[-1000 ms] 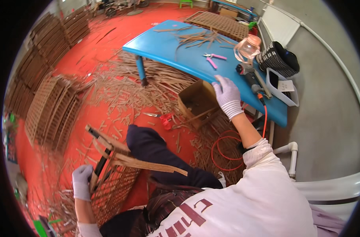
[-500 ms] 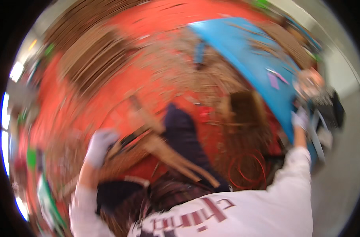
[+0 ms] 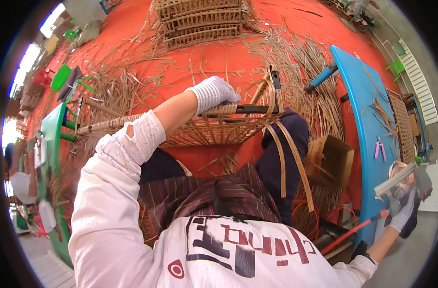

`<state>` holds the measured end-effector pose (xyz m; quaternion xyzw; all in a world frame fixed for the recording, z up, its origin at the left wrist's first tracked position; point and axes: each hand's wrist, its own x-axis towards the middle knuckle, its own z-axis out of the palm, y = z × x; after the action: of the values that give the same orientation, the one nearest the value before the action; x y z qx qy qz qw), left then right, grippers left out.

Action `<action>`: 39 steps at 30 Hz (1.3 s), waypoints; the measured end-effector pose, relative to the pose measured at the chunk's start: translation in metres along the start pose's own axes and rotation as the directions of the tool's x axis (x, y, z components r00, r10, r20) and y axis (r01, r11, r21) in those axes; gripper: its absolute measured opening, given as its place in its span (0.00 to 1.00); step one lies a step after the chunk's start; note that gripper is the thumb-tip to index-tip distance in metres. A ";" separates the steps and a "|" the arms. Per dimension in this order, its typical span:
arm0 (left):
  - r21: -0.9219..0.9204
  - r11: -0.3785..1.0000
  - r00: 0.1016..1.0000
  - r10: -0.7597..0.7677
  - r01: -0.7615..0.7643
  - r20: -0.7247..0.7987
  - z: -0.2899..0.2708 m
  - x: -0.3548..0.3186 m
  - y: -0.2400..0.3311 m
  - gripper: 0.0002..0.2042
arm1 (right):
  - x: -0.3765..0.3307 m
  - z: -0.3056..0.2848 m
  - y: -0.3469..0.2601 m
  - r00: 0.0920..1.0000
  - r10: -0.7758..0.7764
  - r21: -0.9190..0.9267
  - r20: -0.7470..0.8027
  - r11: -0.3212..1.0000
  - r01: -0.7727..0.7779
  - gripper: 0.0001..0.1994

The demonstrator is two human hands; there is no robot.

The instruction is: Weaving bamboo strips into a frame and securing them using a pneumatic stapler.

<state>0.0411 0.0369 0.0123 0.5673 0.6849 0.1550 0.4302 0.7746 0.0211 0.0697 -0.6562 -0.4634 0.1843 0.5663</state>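
Observation:
My left hand point(image 3: 213, 96), in a striped white glove, is closed around the wrapped rim of a woven rattan basket frame point(image 3: 207, 132) lying across my lap. A black strip shows on the rim right of the hand. At the frame's right corner stands a black-faced upright point(image 3: 276, 81), and two loose flat strips point(image 3: 294, 156) hang over my right leg. Off to the right, beyond the blue table's edge, my gloved right hand point(image 3: 404, 216) grips a grey air stapler point(image 3: 396, 180) with a long silver magazine. An orange hose point(image 3: 351, 231) runs to it.
A blue table point(image 3: 370, 125) on the right bears pink-handled snips point(image 3: 380, 150) and strips. Below it sits an open cardboard box point(image 3: 335, 156). Stacked woven baskets point(image 3: 202, 21) stand ahead. Cane strips litter the red floor point(image 3: 175, 60). A green table point(image 3: 53, 139) is at left.
The view has swung and sharpened from a blur. My left hand now reaches farther forward and right on the frame. In my right hand the stapler and its orange hose now show clearly.

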 end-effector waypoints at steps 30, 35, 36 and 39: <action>0.627 0.754 0.978 0.109 -0.197 0.176 0.006 0.039 -0.006 0.20 | -0.254 0.351 -0.288 0.155 0.252 -0.270 0.955 0.957 0.109 0.14; 0.634 0.761 0.985 0.040 -0.139 0.168 0.005 0.037 -0.001 0.23 | -0.252 0.358 -0.284 0.184 0.307 -0.325 0.934 0.943 0.076 0.14; 0.615 0.777 0.982 0.026 -0.136 0.185 0.004 0.035 0.000 0.23 | -0.251 0.359 -0.283 0.168 0.297 -0.312 0.940 0.948 0.070 0.14; 0.612 0.779 0.983 0.026 -0.134 0.183 0.003 0.028 0.001 0.21 | -0.251 0.361 -0.280 0.173 0.306 -0.319 0.936 0.946 0.053 0.15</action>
<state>0.0443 0.0620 0.0003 0.7168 0.6350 -0.1084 0.2669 0.2598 0.0032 0.1500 -0.4950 -0.6807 0.5395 0.0234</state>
